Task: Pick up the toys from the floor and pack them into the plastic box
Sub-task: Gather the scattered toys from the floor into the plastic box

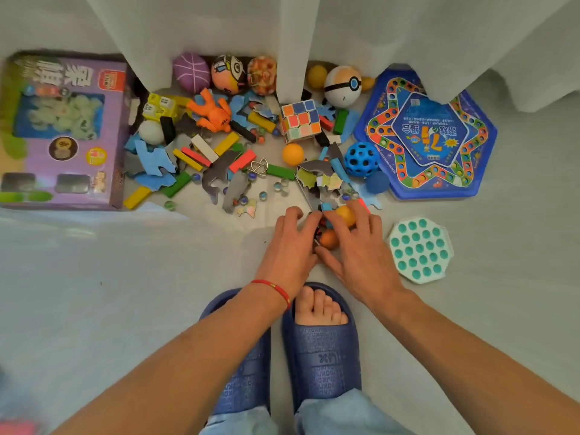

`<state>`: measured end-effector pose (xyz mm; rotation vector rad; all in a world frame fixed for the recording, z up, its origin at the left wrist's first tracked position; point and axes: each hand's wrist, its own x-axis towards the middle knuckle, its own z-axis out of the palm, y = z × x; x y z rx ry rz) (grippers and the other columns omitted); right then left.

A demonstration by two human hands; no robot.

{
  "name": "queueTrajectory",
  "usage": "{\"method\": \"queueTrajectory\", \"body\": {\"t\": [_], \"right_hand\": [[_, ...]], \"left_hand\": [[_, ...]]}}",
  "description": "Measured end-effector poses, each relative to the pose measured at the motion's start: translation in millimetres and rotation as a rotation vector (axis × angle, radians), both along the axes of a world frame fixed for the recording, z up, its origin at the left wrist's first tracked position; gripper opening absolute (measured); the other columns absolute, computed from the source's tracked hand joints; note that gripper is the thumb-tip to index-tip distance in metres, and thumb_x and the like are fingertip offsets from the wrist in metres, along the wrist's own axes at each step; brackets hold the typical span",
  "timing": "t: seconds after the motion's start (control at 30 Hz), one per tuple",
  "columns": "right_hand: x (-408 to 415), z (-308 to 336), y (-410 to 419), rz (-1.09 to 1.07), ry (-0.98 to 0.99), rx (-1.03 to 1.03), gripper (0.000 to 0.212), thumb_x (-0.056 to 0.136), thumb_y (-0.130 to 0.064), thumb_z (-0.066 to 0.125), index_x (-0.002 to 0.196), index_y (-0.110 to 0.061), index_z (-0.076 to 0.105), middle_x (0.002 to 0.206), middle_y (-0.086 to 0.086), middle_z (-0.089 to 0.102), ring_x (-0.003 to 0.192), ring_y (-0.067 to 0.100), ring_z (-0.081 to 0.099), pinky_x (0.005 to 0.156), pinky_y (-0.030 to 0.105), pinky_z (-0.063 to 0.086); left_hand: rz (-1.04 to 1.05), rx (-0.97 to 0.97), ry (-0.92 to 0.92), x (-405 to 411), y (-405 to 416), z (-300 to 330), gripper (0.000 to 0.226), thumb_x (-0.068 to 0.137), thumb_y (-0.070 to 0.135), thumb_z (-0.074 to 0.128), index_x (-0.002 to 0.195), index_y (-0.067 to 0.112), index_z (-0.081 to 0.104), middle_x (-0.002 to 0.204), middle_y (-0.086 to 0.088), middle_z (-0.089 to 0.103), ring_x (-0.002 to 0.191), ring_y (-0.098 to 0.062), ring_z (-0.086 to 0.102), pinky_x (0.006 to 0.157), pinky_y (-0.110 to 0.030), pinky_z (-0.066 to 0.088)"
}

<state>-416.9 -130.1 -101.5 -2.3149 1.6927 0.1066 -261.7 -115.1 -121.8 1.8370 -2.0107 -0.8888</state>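
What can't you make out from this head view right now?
- Plastic box: not identifiable in the head view.
- Small toys under both hands: left hand and right hand cover them; only two orange balls peek out.
- Yellow ball: partly hidden by the white curtain.

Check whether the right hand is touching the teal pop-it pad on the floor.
Apart. The head view shows bare floor between the right hand and the teal pop-it pad; the hand's fingers curl over small balls to the pad's left.

Two boxed games [62,133], one cube [299,120], one pop-pad [420,250].
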Motion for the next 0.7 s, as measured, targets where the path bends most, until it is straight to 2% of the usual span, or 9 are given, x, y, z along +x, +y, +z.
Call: {"method": "queueTrajectory", "body": {"t": [0.17, 0.3, 0.37, 0.47, 0.57, 0.63, 0.7], "right_hand": [[1, -6, -3, 0.058, 0.010, -0.017, 0.058, 0.090, -0.046, 0.056, 0.141, -0.022, 0.040, 0.149, 0.009, 0.034, 0.116, 0.032, 0.044, 0.065, 0.040, 0.057], [1, -6, -10, 0.099, 0.066, 0.022, 0.066, 0.084, -0.048, 0.061, 0.143, -0.030, 0.035, 0.143, 0.008, 0.035, 0.108, 0.032, 0.046, 0.054, 0.039, 0.055], [2, -6, -14, 0.074, 0.070, 0.059, 0.063, 0.081, -0.047, 0.065, 0.136, -0.030, 0.040, 0.137, 0.008, 0.037, 0.106, 0.032, 0.047, 0.051, 0.038, 0.052], [2, -6, -16, 0.084, 0.095, 0.098, 0.053, 0.083, -0.046, 0.066, 0.125, -0.026, 0.042, 0.131, 0.008, 0.038, 0.101, 0.031, 0.050, 0.056, 0.040, 0.052], [1, -6, -14, 0.115, 0.066, 0.107, 0.050, 0.084, -0.041, 0.069, 0.122, -0.025, 0.042, 0.130, 0.007, 0.039, 0.098, 0.031, 0.051, 0.061, 0.043, 0.053], [-2, -8, -13, 0.098, -0.038, 0.127, 0.049, 0.081, -0.036, 0.074, 0.119, -0.025, 0.045, 0.129, 0.003, 0.040, 0.097, 0.029, 0.052, 0.068, 0.043, 0.053], [-8, -7, -11, 0.021, -0.234, 0.143, 0.047, 0.077, -0.030, 0.079, 0.113, -0.026, 0.050, 0.122, -0.002, 0.045, 0.097, 0.023, 0.054, 0.073, 0.039, 0.051]], "left_hand": [[-0.054, -0.098, 0.028, 8, -8, -4, 0.053, 0.080, 0.010, 0.075, 0.130, 0.012, 0.058, 0.110, -0.012, 0.055, 0.096, -0.029, 0.053, 0.077, -0.043, 0.052], [-0.103, -0.137, -0.001, 12, -14, -6, 0.045, 0.078, 0.008, 0.074, 0.121, 0.010, 0.063, 0.099, -0.012, 0.057, 0.087, -0.030, 0.054, 0.069, -0.040, 0.050], [-0.110, -0.153, -0.008, 11, -15, -6, 0.042, 0.077, 0.006, 0.071, 0.118, 0.011, 0.064, 0.094, -0.013, 0.057, 0.083, -0.031, 0.054, 0.066, -0.041, 0.050], [-0.088, -0.155, -0.046, 10, -17, -5, 0.035, 0.077, 0.003, 0.066, 0.111, 0.009, 0.064, 0.087, -0.017, 0.054, 0.076, -0.035, 0.053, 0.059, -0.045, 0.051], [-0.080, -0.138, -0.063, 10, -18, -3, 0.030, 0.081, 0.003, 0.064, 0.111, 0.007, 0.063, 0.086, -0.019, 0.052, 0.072, -0.036, 0.053, 0.057, -0.046, 0.051], [-0.079, -0.127, -0.043, 11, -17, -2, 0.028, 0.084, 0.003, 0.062, 0.111, 0.008, 0.062, 0.088, -0.020, 0.051, 0.071, -0.036, 0.054, 0.058, -0.043, 0.049], [-0.025, -0.099, 0.003, 14, -17, 0, 0.025, 0.084, 0.006, 0.063, 0.109, 0.009, 0.061, 0.088, -0.015, 0.052, 0.072, -0.035, 0.054, 0.061, -0.038, 0.045]]}}
